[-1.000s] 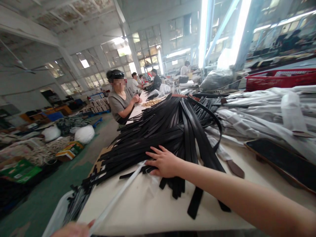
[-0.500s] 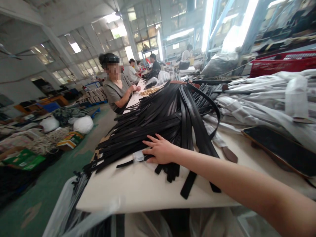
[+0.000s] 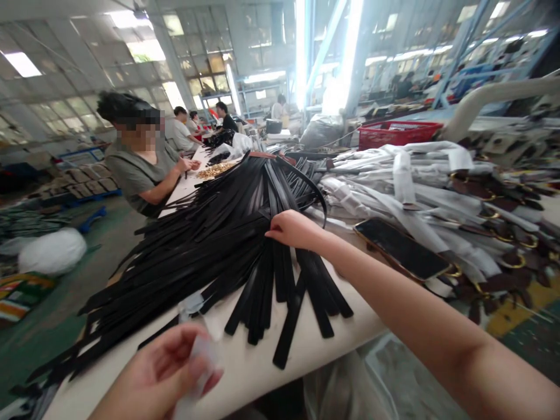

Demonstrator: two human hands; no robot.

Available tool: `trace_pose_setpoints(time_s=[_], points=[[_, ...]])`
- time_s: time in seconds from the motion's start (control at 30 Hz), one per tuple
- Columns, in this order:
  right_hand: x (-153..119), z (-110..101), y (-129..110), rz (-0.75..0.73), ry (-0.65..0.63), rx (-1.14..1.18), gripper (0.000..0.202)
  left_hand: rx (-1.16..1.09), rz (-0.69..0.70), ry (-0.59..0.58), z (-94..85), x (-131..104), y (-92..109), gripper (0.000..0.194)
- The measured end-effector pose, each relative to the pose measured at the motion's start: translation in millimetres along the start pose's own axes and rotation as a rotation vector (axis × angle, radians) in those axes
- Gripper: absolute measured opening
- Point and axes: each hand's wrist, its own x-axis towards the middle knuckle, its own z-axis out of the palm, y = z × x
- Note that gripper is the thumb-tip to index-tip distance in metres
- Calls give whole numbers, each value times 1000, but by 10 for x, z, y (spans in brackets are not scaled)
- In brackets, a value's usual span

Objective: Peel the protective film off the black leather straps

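Observation:
A pile of long black straps (image 3: 175, 251) fans out over the pale table (image 3: 245, 382), with their cut ends toward me. My right hand (image 3: 295, 230) is closed at the middle of this pile, fingertips pinched on a black strap. At the lower left, my left hand (image 3: 161, 370) closes its thumb and fingers around a translucent plastic strip (image 3: 205, 356), which is blurred by motion. Just beyond that hand, a piece of clear plastic wrap (image 3: 191, 304) lies around a strap at the near edge of the pile.
Right of the pile sit a phone (image 3: 402, 248) and many white-wrapped straps with brass buckles (image 3: 415, 181). A red basket (image 3: 398, 134) stands behind them. At the far left side of the table, a co-worker (image 3: 140, 157) handles something small near brass-coloured parts (image 3: 214, 170).
My view has swung right. My left hand has come into view with the plastic strip. The right hand, spread flat on the straps before, has moved farther up the pile and closed.

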Motion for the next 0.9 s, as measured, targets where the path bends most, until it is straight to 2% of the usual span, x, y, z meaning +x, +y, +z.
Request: trace_pose_setpoints(time_s=[0.03,0.07,0.1,0.17,0.27,0.4,0.47,0.53,0.6,0.67,0.73,0.77,0.83,0.9], points=[[3,-1,103,82,0,1,35,10,-7,-62,151,142,68,44],[9,30,176,151,-10,12,43,-12,47,-113,313,295,135,41],[16,86,217,208,-19,25,49,-38,100,-151,473,449,195,35],[28,240,219,279,-2,52,50,-65,149,-181,737,731,266,36],[40,425,135,318,76,127,38,-85,164,-149,904,1013,245,40],[28,384,104,311,142,372,26,-142,182,-48,835,1108,157,41],[6,304,125,303,158,520,32,-164,175,7,785,1102,150,43],[-22,261,140,290,122,800,39,-164,161,34,745,1102,157,44],[-53,283,141,272,-40,1161,36,-135,156,30,706,1122,158,42],[-79,345,129,266,-271,1453,37,-91,186,25,661,1160,139,39],[-100,399,105,273,-429,1587,38,-38,223,20,618,1202,103,36],[-108,410,90,266,-461,1636,38,-13,237,11,599,1221,81,34],[-123,392,54,217,-412,1710,35,31,247,-14,575,1247,37,32],[-134,337,19,142,-209,1701,32,69,252,-24,567,1259,0,33]])
